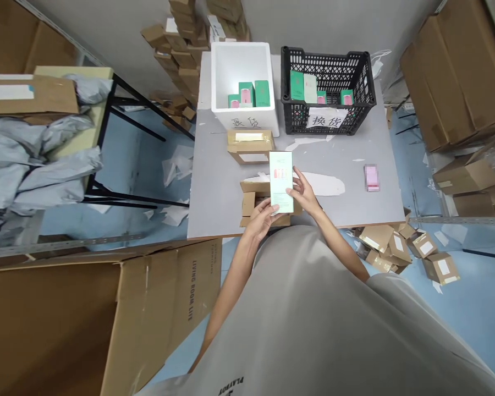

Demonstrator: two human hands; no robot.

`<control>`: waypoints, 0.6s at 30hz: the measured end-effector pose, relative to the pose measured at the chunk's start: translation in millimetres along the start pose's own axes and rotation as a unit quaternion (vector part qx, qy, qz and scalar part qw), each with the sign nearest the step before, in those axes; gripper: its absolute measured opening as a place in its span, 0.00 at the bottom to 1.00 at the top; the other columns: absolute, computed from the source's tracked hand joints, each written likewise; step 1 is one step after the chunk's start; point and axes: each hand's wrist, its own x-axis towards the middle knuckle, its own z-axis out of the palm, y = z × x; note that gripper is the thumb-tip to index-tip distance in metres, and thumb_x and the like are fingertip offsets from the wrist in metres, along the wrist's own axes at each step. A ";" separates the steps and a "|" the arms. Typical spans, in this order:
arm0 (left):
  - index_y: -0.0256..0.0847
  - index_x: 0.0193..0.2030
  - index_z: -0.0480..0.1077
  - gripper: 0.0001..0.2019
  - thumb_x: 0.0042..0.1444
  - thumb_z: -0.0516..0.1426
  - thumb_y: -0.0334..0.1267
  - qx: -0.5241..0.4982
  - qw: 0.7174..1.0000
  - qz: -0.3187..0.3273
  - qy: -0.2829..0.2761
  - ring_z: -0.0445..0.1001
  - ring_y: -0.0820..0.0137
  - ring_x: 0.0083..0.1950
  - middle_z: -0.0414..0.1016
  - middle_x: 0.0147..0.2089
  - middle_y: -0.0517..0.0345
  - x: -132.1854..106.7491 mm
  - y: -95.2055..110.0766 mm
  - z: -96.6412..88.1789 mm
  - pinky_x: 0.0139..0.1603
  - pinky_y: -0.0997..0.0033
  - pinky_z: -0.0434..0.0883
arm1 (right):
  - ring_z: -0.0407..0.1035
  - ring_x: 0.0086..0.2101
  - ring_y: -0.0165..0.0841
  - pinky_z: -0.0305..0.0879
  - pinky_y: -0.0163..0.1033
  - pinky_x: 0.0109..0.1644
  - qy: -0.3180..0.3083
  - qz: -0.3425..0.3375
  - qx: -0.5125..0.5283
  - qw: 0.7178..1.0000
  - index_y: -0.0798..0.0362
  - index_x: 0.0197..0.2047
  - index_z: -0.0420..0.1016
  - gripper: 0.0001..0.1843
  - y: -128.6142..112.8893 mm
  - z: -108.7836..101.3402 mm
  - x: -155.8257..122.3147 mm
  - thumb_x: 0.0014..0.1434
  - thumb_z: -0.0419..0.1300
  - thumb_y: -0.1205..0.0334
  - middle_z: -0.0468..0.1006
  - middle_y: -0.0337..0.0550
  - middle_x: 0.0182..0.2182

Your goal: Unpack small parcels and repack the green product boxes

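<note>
Between my two hands is a pale green product box (pixel 281 181) with small coloured pictures and lines of print on its face. My left hand (pixel 260 221) grips its lower left corner, thumb on the front. My right hand (pixel 305 193) holds its right edge, thumb also on the face. Beneath the box and my hands lies an opened brown carton (pixel 248 204), partly hidden. A closed brown carton (pixel 251 147) with tape and a white label stands just behind it on the grey table (pixel 214 192).
At the table's back stand a white foam bin (pixel 243 116) and a black plastic crate (pixel 328 132), each holding several green boxes. A pink item (pixel 372 178) lies at the right. A large open carton (pixel 165 308) is at lower left; cartons (pixel 396 247) litter the floor at right.
</note>
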 end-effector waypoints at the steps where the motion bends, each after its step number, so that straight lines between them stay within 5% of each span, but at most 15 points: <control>1: 0.43 0.58 0.84 0.35 0.46 0.85 0.52 0.004 1.000 0.011 0.008 0.89 0.45 0.67 0.90 0.63 0.42 0.5 -1.3 0.8 0.72 0.39 0.86 | 0.80 0.70 0.56 0.79 0.61 0.78 0.003 -0.001 0.002 1.000 0.45 0.90 0.62 0.72 0.0 0.5 0.4 0.54 0.80 0.21 0.79 0.59 0.77; 10: 0.49 0.62 0.75 0.38 0.47 0.84 0.49 0.169 0.957 0.182 0.149 0.79 0.46 0.76 0.80 0.70 0.45 0.1 -6.2 24.1 0.68 0.52 0.84 | 0.75 0.74 0.55 0.85 0.57 0.72 0.068 -0.006 -0.081 0.994 0.40 0.94 0.53 0.72 -7.3 17.2 -9.0 0.59 0.78 0.21 0.69 0.58 0.84; 14: 0.50 0.62 0.74 0.37 0.50 0.84 0.49 0.139 0.971 0.169 0.095 0.75 0.46 0.80 0.79 0.72 0.46 -5.7 -3.1 26.7 0.72 0.52 0.83 | 0.74 0.75 0.54 0.82 0.58 0.75 0.083 -0.014 -0.095 0.992 0.39 0.93 0.54 0.70 -6.8 14.8 -9.1 0.61 0.77 0.23 0.70 0.56 0.84; 18: 0.50 0.64 0.77 0.38 0.50 0.83 0.52 0.033 0.997 0.068 0.025 0.81 0.45 0.76 0.83 0.70 0.46 -3.3 3.2 9.4 0.70 0.42 0.87 | 0.79 0.70 0.55 0.79 0.59 0.77 0.053 -0.015 -0.054 0.997 0.44 0.93 0.56 0.73 -5.0 3.8 -6.4 0.58 0.77 0.19 0.78 0.60 0.77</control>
